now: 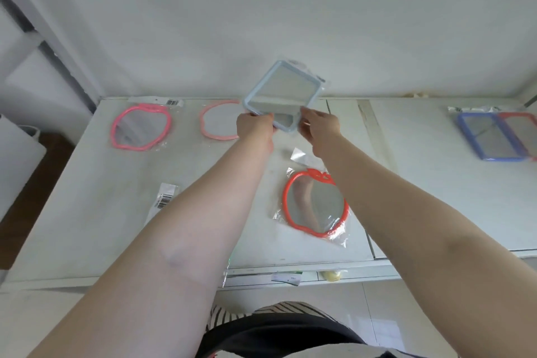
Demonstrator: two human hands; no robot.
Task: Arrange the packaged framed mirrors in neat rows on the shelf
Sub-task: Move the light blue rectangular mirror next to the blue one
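A light-blue square framed mirror (pixel 283 90) in a clear bag is held tilted above the back of the white shelf (pixel 87 212). My left hand (pixel 254 125) grips its lower left edge and my right hand (pixel 321 128) grips its lower right corner. A pink apple-shaped mirror (pixel 141 127) lies at the back left. A paler pink one (pixel 218 120) lies beside it, partly behind my left hand. A red apple-shaped mirror (pixel 315 202) lies in the middle, under my right forearm. A blue rectangular mirror (pixel 488 136) and a red-framed one (pixel 523 128) lie at the far right.
A bag header with a barcode (pixel 165 197) shows beside my left forearm; what it belongs to is hidden. The white wall (pixel 261 9) closes the back of the shelf. A metal upright (pixel 43 46) stands at the left. Price tags (pixel 286 278) sit on the front edge.
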